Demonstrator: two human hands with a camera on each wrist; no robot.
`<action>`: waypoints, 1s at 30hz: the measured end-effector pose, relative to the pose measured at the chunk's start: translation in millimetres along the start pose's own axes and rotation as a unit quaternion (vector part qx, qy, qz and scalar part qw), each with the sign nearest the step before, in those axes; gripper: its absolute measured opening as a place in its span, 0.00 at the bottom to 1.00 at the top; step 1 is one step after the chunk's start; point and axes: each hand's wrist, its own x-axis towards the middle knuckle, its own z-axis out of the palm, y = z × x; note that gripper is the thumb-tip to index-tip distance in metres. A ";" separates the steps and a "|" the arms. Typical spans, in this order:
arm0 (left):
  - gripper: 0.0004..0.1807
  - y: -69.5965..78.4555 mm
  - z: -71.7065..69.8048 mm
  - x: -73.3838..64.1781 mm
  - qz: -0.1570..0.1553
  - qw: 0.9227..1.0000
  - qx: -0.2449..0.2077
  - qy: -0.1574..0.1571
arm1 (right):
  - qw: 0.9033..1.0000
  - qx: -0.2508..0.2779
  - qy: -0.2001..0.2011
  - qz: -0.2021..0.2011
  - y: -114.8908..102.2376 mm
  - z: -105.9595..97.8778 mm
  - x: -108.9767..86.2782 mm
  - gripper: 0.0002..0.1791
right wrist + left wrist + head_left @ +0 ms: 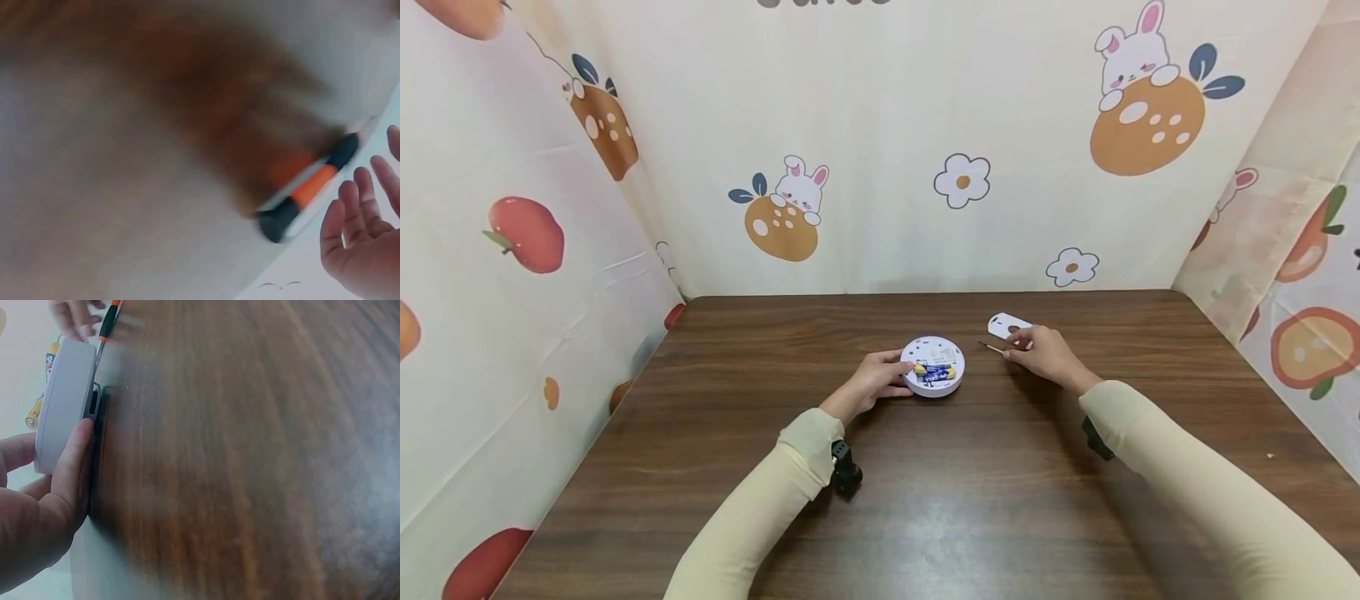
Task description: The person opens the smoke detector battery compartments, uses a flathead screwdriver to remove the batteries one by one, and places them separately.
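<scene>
My left hand (880,377) grips the rim of a round white battery-powered device (912,351), seen edge-on in the left wrist view. Blue and yellow batteries (936,375) sit on its upper face, standing proud of it. To the right, my right hand (1043,354) hovers by a screwdriver lying on the table. Its thin shaft (990,346) pokes out beside the fingertips; the orange and black handle (312,186) shows in the right wrist view, apart from the loosely bent fingers. Just behind that hand lies a flat white plate (1002,326), partly covered by the fingers.
A dark brown wood-grain table (820,325) spreads under everything. Printed curtains (880,225) with rabbits and fruit close off the back and both sides. A tiny pale speck (1270,456) lies near the right edge. Black cameras (846,469) are strapped at the wrists.
</scene>
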 end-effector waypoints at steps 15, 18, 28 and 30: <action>0.27 -0.6 -0.3 -0.3 0.002 1.000 -0.005 -0.002 | 0.978 0.061 -0.083 -0.182 -76.8 10.2 4.9 0.12; 0.26 -0.7 -0.2 -0.3 0.005 1.000 -0.003 -0.003 | 0.973 0.045 -0.095 -0.208 -82.6 15.2 5.7 0.10; 0.26 -1.4 -1.2 0.0 0.008 1.000 -0.006 -0.010 | 0.962 -0.060 -0.108 -0.244 -93.4 22.7 6.9 0.06; 0.27 -1.7 -1.5 -0.3 0.008 1.000 -0.004 -0.011 | 0.960 -0.074 -0.113 -0.245 -95.4 23.1 6.7 0.06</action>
